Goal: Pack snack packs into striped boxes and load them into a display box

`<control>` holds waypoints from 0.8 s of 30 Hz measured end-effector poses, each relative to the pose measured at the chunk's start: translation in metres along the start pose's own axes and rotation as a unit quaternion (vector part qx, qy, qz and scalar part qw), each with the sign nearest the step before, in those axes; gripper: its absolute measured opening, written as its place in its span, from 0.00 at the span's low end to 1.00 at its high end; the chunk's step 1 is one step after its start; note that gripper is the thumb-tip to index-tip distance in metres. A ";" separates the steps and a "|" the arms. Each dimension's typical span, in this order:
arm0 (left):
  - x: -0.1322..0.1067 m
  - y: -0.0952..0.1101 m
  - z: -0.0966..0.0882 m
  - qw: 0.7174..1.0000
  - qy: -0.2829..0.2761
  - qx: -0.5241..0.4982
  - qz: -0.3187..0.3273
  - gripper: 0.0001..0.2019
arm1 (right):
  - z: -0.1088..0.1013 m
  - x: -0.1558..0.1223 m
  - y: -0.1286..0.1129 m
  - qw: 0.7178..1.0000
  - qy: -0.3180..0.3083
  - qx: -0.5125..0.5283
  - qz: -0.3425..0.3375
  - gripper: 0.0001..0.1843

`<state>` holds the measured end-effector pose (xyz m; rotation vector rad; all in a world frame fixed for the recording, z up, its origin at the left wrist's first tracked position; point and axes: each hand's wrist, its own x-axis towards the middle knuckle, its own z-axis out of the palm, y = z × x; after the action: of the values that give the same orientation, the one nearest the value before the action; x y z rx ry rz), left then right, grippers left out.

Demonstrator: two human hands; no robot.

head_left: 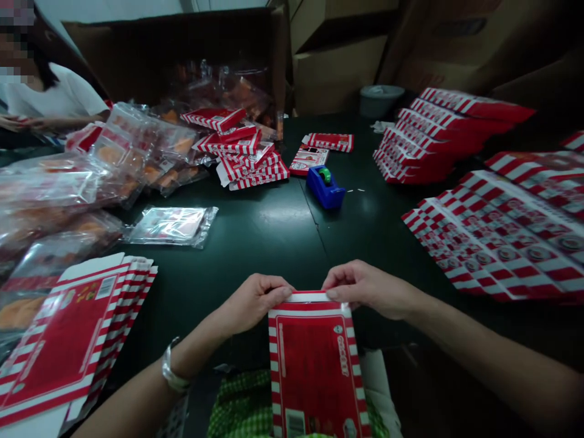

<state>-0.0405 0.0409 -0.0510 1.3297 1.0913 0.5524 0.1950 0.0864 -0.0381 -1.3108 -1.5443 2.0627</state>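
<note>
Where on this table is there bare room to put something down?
Bare: dark green tabletop between clear plastic packet, blue tape dispenser and the held red-and-white striped carton. Crowded: wrapped packs left, fanned striped cartons right.

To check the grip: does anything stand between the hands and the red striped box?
Nothing visible does. The left hand and the right hand both pinch the top edge of the red striped box directly.

Left hand point(255, 301) with pale wristband point(174, 371), right hand point(365, 289) bare, green checked clothing point(237, 403)
</note>
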 end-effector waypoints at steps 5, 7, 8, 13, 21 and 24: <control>0.003 -0.002 -0.007 1.000 -0.009 -0.003 0.014 0.16 | 0.000 -0.004 -0.019 0.987 0.010 -0.148 -0.060 0.08; 0.002 -0.005 -0.005 1.000 0.015 -0.006 0.011 0.16 | 0.009 -0.011 -0.010 0.978 0.043 -0.180 -0.098 0.11; 0.000 -0.006 -0.002 0.999 0.034 -0.007 0.011 0.16 | 0.014 -0.015 -0.003 0.974 0.071 -0.182 -0.117 0.14; -0.006 -0.014 0.020 0.987 0.150 -0.024 0.045 0.17 | 0.023 -0.025 0.042 0.949 0.239 -0.136 -0.157 0.17; -0.018 -0.025 0.024 0.988 0.133 0.005 0.080 0.13 | 0.025 -0.027 0.062 0.901 0.287 -0.199 -0.258 0.13; -0.016 -0.018 0.017 0.992 0.101 -0.023 0.067 0.13 | 0.032 -0.026 0.060 0.881 0.284 -0.205 -0.319 0.14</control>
<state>-0.0373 0.0155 -0.0649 1.3346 1.1504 0.8222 0.2030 0.0248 -0.0761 -1.1515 -1.8263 0.8800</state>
